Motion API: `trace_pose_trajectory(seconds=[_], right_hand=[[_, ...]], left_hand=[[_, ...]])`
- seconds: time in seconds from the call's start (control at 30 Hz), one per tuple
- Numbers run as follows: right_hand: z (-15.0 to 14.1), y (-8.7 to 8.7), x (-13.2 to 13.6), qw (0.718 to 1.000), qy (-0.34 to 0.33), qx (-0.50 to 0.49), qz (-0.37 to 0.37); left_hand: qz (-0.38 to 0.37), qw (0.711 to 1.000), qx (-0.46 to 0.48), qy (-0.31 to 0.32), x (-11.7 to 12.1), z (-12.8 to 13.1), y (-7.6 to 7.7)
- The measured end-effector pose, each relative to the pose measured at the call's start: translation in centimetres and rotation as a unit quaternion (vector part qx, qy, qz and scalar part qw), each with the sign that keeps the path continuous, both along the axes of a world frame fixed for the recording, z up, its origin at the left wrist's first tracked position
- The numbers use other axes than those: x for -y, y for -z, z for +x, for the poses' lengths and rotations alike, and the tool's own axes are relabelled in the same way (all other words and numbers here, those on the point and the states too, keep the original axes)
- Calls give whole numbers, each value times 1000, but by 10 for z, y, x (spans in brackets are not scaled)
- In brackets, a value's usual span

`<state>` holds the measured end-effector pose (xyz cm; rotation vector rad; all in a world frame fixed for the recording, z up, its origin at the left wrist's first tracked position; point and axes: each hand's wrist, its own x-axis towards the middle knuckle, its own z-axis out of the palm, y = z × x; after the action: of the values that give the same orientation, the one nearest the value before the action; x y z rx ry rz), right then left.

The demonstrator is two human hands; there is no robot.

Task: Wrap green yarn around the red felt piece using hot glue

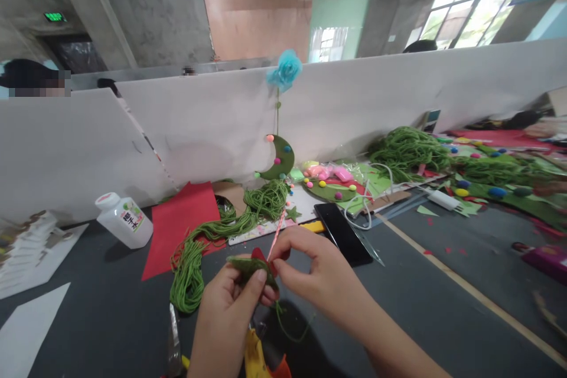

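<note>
Green felt piece (pixel 251 269), one, soft and fuzzy, sits in the left hand (pixel 237 301), pinched by thumb and fingers. The right hand (pixel 316 263) pinches one red piece (pixel 260 255) on it, next to one thin striped stick (pixel 277 235). One green string (pixel 283 331) dangles under the hands.

From the felt piece, one long bunch of stringy green yarn (pixel 188 283) curls from nine to twelve o'clock. One flat red sheet (pixel 179 224) and one smooth white plastic bottle (pixel 128 221) are at ten. One small green star (pixel 293 213) is at one. One shiny black phone (pixel 341 230) is at two. Near twelve, one green moon (pixel 286 159) has five little round balls, under one frilly blue flower (pixel 289 68).
</note>
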<state>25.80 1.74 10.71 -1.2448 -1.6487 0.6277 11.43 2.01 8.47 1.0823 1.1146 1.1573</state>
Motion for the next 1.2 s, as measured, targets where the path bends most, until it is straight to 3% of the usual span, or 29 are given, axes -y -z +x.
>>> trace_pose_trajectory(seconds=[0.57, 0.97, 1.2], right_hand=[[1, 0, 0, 998, -11, -41, -41], [-1, 5, -4, 999, 0, -20, -42], [-3, 4, -3, 999, 7, -16, -45]], left_hand=[[-16, 999, -12, 25, 0, -3, -2], [57, 992, -112, 8, 1, -4, 1], [44, 994, -95, 6, 3, -2, -3]])
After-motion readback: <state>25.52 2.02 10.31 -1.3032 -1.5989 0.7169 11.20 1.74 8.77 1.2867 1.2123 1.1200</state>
